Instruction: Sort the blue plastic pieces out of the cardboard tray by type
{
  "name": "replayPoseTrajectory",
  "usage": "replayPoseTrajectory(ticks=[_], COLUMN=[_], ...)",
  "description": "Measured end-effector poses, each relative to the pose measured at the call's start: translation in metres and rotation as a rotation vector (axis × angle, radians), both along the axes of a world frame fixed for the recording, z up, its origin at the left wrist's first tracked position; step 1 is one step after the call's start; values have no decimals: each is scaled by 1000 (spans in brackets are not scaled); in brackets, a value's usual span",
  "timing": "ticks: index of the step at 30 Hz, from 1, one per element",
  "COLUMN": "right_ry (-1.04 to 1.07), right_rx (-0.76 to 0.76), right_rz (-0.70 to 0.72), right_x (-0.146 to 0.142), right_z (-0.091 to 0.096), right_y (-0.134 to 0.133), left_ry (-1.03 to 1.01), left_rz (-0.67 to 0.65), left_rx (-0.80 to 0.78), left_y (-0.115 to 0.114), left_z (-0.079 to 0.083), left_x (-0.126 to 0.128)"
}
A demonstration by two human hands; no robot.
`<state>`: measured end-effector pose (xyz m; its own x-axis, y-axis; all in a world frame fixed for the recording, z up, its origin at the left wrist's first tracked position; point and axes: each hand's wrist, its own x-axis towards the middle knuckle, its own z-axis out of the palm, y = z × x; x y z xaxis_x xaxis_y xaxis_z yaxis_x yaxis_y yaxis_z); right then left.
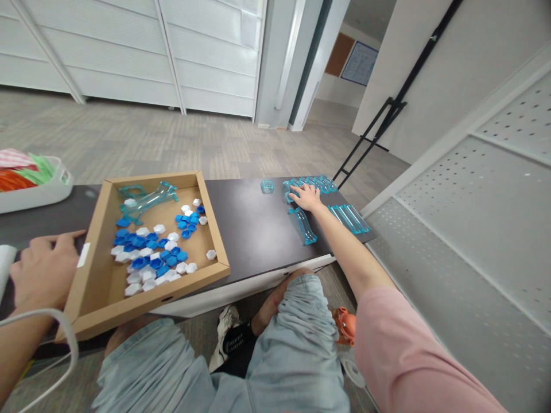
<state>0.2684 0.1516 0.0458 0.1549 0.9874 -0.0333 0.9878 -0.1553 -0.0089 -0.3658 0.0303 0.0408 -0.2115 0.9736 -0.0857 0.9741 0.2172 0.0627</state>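
My left hand [45, 272] rests on the dark table beside the cardboard box [210, 221], fingers stretched out towards its left wall and holding nothing. The box contains blue and white hexagonal caps [148, 252] and several clear blue plastic pieces [150, 202], one long and flared. Across the table, my right hand [307, 198] has its fingers on a small clear blue plastic piece [287, 191], partly hidden beneath them. Just beyond it lies a row of wavy clear blue tubes [325, 183]. A curved clear blue tube [303, 226] is nearer me, and straight ones [349, 219] lie to the right.
A small square clear blue piece [267, 186] sits near the far table edge. On the left stands a white basket [37, 183] with colourful contents. A white cable [71, 332] loops at lower left. A perforated panel [456, 229] borders the right side. Something orange [345, 325] is on the floor.
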Motion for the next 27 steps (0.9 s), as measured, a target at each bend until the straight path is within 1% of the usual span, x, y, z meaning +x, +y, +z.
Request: replayPoseTrajectory(ticks=[3, 5, 8, 11, 14, 17, 24, 27], right_ry=[-1, 3, 30, 63, 54, 34, 24, 18], right_rx=[24, 31, 35, 79, 105, 84, 57, 47], right_rz=[0, -5, -17, -21, 48, 114, 121, 133], right_x=[-1, -2, -2, -3, -2, -2, -8, -11], right_z=[-2, -2, -2, -3, -4, -4, 2, 4], right_y=[0, -1, -1, -2, -3, -4, -2, -1], left_ry=[-49, -44, -47, -70, -56, -44, -49, -37], left_rz=[18, 18, 23, 20, 21, 26, 21, 34], left_rx=[3, 7, 11, 11, 3, 1, 4, -9], left_y=[-4, -5, -5, -4, -3, -3, -2, -1], left_z=[10, 12, 10, 9, 10, 10, 7, 8], left_x=[12, 14, 12, 11, 12, 13, 9, 11])
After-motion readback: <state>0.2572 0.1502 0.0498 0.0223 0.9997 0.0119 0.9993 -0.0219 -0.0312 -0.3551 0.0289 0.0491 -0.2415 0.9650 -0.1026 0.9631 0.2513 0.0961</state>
